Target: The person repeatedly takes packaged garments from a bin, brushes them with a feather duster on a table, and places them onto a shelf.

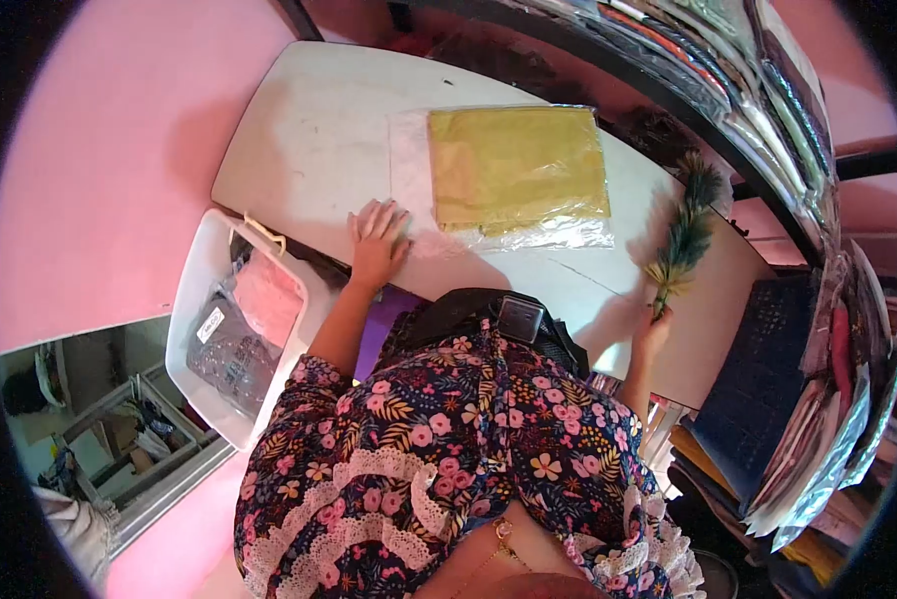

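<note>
1. White rounded table [308,140]: it lies under both hands and carries the packet and the duster; a thin crack-like line runs across it between the two hands.
2. Stacked plastic-wrapped fabric packets on dark shelving [768,110]: they stand beyond and outward of the right hand; no print on them can be read.
3. White plastic storage bin [194,299]: it sits below the table edge, outward of the left hand, and holds pink cloth and clear-wrapped goods. A small white label [210,324] bears dark print too small to read.
4. Flat clear plastic packet of folded mustard-yellow fabric [516,170]: it lies flat on the table just beyond the left hand and between the two hands. No brand shows on it.
5. Green and tan feather duster [683,240]: its handle is in the right hand and its plume reaches up across the table near the packet's corner. Judged from this pose, light strokes away from the packet would clear the surface best.
6. Left hand [376,243]: open, palm down, fingers spread, holding nothing; it presses flat on the table touching the packet's near edge.
7. Right hand [653,329]: closed around the duster's handle.
</note>
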Tool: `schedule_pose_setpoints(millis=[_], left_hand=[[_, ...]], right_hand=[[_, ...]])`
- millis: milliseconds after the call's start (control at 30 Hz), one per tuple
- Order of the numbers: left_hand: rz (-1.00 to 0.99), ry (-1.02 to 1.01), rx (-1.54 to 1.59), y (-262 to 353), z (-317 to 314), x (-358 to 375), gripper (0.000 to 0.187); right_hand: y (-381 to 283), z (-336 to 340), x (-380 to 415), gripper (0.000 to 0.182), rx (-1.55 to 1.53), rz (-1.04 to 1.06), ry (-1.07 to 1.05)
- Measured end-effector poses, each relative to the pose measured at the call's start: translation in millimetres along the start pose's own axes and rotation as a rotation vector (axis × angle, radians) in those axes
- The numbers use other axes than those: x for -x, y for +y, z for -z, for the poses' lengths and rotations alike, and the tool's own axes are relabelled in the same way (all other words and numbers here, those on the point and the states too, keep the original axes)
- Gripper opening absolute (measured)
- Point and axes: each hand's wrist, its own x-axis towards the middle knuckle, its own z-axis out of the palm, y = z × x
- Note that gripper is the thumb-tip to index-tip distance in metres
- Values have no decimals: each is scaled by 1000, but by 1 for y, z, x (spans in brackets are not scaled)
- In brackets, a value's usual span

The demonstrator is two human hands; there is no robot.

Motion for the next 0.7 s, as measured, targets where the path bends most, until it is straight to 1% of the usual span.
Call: schedule_pose_setpoints(millis=[67,133,200,233,267,333,400,500,533,567,600,667,700], left_hand=[[47,-45,-71,-2,-7,10,50],[53,-37,-73,-3,-11,10,49],[59,-30,-75,-3,-13,9,48],[61,-39,-82,-2,-13,10,48],[56,-49,-90,-3,-13,8,48],[48,-21,-86,-8,-17,5,47],[40,7,-83,-11,-18,2,46],[89,64,-25,-10,-14,-6,45],[128,180,42,-12,-10,-10,45],[167,295,110,-12,-6,-12,45],[167,295,111,-11,-2,-16,45],[144,458,186,-8,6,-22,45],[143,458,187,-7,9,-25,45]], right_hand=[[-69,-10,16,41,-171,-43,-36],[-84,-36,25,40,-100,223,-108],[-111,-41,37,38,-29,409,-415],[-138,-36,41,37,161,499,-474],[-142,-44,40,37,160,500,-476],[-151,-60,32,38,73,371,-393],[-164,-72,31,38,39,334,-381],[-170,-77,35,37,89,624,-646],[-168,-74,36,37,88,623,-643],[-167,-71,37,36,115,750,-771],[-170,-66,37,35,143,877,-898],[-180,-58,35,36,93,884,-922],[-184,-58,34,36,-19,788,-814]])
